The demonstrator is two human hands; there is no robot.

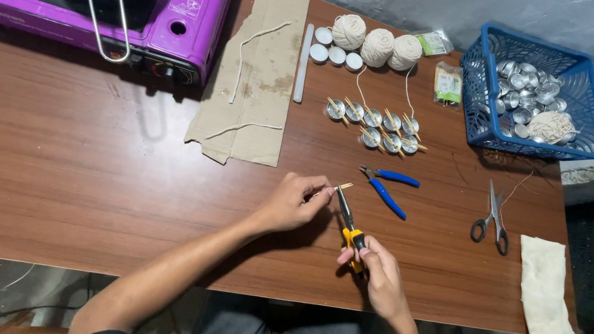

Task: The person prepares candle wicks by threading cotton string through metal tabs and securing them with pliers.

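Stick: your left hand (pixel 292 203) pinches a thin wooden stick (pixel 334 189) at its fingertips, just below the frame's centre; the stick pokes out to the right, its tip just above the tool's nose.
Tool: your right hand (pixel 375 267) is clenched around the yellow handles of the yellow-handled pliers (pixel 347 222), lower centre, nose aimed up-left and meeting the stick beside your left fingers.
Arms: both forearms come up from the bottom edge, left from lower left, right from lower centre, hands close together over the wooden table (pixel 71 162).
Nearby: blue-handled pliers (pixel 390 187) lie just above right of the hands; scissors (pixel 492 219) sit further right; small metal cups with sticks (pixel 377 126) cluster above centre.
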